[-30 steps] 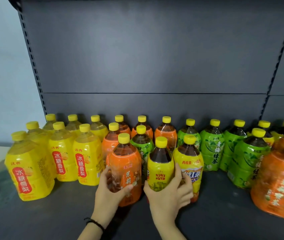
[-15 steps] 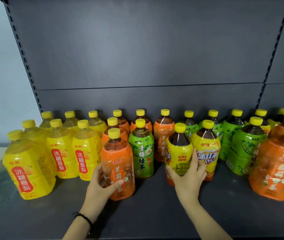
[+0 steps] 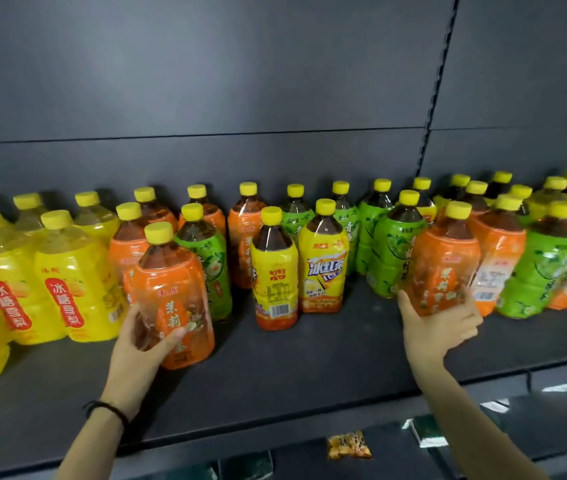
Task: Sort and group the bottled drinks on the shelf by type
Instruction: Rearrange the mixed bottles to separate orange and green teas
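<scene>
Orange bottle (image 3: 174,299) | left hand (image 3: 140,344) fingers grip it | right hand (image 3: 437,327) fingers wrap second orange bottle (image 3: 443,265)

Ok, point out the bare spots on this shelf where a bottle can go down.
The front strip of the shelf is bare between the left hand and the right hand, ahead of the two iced tea bottles. The back rows are crowded cap to cap, with no gap.
</scene>
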